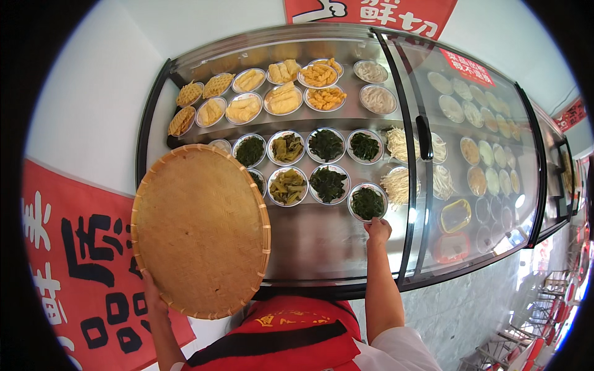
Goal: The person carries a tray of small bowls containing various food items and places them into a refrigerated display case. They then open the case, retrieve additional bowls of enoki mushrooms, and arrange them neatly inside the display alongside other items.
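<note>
My left hand (155, 294) holds a round woven bamboo tray (199, 232) by its lower left rim. The tray's flat face is bare, and it covers the left front of the display cabinet. My right hand (379, 232) grips the near rim of a small plate of dark green shredded seaweed (368, 203) at the front of the shelf. Just left of that plate sits a plate of dark leafy greens (330, 184), and beside it a plate of olive-green pickled vegetables (287, 186). Pale enoki mushrooms (399, 183) lie to the right.
A sliding glass door (478, 153) with a black handle (423, 138) covers the cabinet's right half. On the upper shelf stand plates of yellow tofu skin (283, 98) and fried twists (326, 99). Red banners (93, 259) hang by the wall. Stools (552, 306) stand at far right.
</note>
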Demonstrator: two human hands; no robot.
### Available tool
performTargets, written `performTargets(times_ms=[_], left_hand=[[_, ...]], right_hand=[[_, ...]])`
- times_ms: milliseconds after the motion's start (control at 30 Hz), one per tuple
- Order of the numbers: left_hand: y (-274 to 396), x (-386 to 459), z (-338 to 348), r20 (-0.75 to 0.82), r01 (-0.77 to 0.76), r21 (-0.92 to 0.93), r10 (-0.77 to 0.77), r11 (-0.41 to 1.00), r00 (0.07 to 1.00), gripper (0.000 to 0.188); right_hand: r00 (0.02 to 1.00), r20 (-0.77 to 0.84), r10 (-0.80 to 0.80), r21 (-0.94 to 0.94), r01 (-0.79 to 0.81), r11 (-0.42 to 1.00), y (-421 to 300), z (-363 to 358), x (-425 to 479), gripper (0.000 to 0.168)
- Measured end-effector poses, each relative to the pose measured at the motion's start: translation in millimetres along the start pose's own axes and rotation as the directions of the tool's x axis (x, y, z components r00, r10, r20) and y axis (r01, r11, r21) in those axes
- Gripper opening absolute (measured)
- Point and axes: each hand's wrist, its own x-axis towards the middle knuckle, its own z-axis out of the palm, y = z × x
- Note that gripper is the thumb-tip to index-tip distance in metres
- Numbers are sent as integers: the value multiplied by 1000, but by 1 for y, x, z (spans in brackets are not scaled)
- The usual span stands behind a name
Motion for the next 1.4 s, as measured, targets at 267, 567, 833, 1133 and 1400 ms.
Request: performTargets(times_ms=[267, 567, 833, 1133, 1400], left_hand=[[-13, -17, 29, 18, 52, 19, -52, 998, 998, 69], [9, -6, 77, 53, 3, 152, -12, 988, 999, 68], [47, 73, 210, 577, -86, 107, 8, 991, 817, 67], [19, -94, 489, 950, -113, 274, -251, 955, 185, 65], [-91, -284, 504, 473, -348, 509, -594, 787, -650, 52]], right_hand=[[1000, 21, 3, 277, -9, 961, 4, 25, 16, 22], [996, 80, 32, 319, -56, 946, -8, 52, 17, 38], [838, 518, -171, 275, 27, 961, -93, -12, -97, 60], [888, -314, -337, 338, 436, 834, -103, -186, -251, 52], [252, -962, 102, 232, 568, 790, 23, -302, -439, 27]])
